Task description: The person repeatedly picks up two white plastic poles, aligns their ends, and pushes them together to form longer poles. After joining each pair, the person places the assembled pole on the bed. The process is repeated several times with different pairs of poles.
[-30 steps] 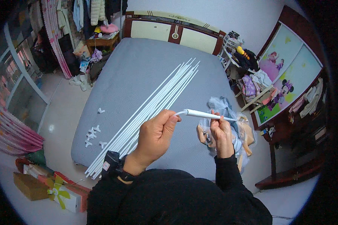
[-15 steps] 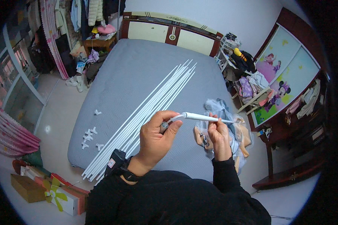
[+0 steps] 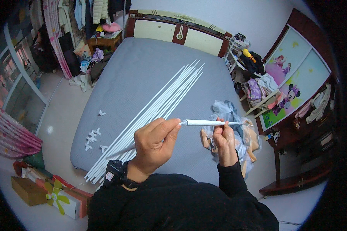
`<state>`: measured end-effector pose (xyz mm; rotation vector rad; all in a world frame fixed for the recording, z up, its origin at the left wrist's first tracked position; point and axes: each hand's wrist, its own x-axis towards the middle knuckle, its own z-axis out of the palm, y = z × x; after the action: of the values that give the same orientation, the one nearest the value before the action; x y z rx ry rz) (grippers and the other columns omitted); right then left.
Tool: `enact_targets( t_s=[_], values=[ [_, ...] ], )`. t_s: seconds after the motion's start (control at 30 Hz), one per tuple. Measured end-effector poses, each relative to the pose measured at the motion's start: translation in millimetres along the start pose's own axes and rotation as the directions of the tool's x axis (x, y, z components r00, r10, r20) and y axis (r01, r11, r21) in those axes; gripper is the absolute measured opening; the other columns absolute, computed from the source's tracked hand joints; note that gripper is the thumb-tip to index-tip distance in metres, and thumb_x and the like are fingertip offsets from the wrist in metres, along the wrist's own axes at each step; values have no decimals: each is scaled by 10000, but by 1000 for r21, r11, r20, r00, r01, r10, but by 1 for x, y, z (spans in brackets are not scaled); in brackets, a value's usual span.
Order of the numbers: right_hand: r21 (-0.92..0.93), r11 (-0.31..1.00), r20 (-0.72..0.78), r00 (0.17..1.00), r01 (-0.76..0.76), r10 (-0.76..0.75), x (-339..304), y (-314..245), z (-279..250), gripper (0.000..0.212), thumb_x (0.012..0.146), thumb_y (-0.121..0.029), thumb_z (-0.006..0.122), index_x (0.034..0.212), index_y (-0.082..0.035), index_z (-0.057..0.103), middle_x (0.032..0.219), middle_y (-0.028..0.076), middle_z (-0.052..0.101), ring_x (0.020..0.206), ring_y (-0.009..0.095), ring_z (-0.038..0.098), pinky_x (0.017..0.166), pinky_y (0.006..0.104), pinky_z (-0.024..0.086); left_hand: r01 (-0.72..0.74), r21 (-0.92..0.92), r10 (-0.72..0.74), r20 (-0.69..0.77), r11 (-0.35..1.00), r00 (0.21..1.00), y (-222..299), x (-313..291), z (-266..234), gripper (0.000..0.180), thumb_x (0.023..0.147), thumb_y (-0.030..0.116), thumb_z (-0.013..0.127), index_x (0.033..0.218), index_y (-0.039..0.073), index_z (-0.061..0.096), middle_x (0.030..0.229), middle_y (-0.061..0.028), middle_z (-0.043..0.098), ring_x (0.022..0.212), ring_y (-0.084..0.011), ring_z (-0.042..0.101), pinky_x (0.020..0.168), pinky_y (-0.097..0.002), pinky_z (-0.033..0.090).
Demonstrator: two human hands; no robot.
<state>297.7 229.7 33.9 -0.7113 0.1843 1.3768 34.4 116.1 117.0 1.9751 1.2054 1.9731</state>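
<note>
My right hand (image 3: 224, 139) is closed around a slim white tube (image 3: 204, 123), held level above the bed, its far end reaching past the fingers to the right. At the tube's left end, my left hand (image 3: 155, 141) pinches a pale flexible strip (image 3: 182, 123) between thumb and forefinger. Its other fingers curl inward, and what they hold is hidden. A blurred grey bar-like shape (image 3: 121, 151) shows left of that hand. Beneath, a bundle of long white tubes (image 3: 162, 102) lies slantwise on the grey bed (image 3: 115, 88). Several white three-way connectors (image 3: 91, 136) lie at the left.
A clear plastic bag with beige and grey fabric (image 3: 250, 140) lies at the bed's right edge. Clothes pile on a chair (image 3: 264, 92) farther right. Cartons (image 3: 29, 190) and a green-bladed fan (image 3: 56, 198) stand lower left, with a sliding-door wardrobe (image 3: 297, 77) at far right.
My left hand has turned and its fingers have closed nearer the tube's end. The curved strip and the grey round tube end seen in that hand before are now mostly hidden.
</note>
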Motion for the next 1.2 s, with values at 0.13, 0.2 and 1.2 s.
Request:
enact_targets(
  t_s=[0.13, 0.2, 1.2],
  values=[
    [-67, 997, 55, 998, 24, -20, -2, 3, -4, 264, 980, -240, 429, 1030, 19, 427, 906, 131, 542, 840, 235, 588, 855, 395, 556, -78, 85, 73, 62, 993, 995, -1, -1, -2, 93, 826, 31, 642, 916, 10, 627, 615, -57, 562, 470, -137, 505, 405, -254, 351],
    [-84, 995, 78, 996, 46, -39, -5, 4, -4, 266, 981, -249, 425, 1019, 15, 433, 902, 126, 544, 839, 233, 587, 862, 394, 548, -74, 109, 67, 62, 991, 996, -1, -2, -3, 99, 825, 39, 646, 918, 12, 624, 623, -58, 570, 476, -141, 516, 412, -254, 364],
    [204, 959, 764, 580, 198, -282, -52, -78, 55, 216, 1009, -220, 355, 983, -8, 390, 797, 68, 386, 698, 165, 412, 665, 292, 434, 120, 92, -142, 297, 988, 944, 17, -29, -23, 150, 834, 147, 671, 867, 23, 594, 614, -73, 546, 479, -185, 516, 435, -305, 366]
  ],
)
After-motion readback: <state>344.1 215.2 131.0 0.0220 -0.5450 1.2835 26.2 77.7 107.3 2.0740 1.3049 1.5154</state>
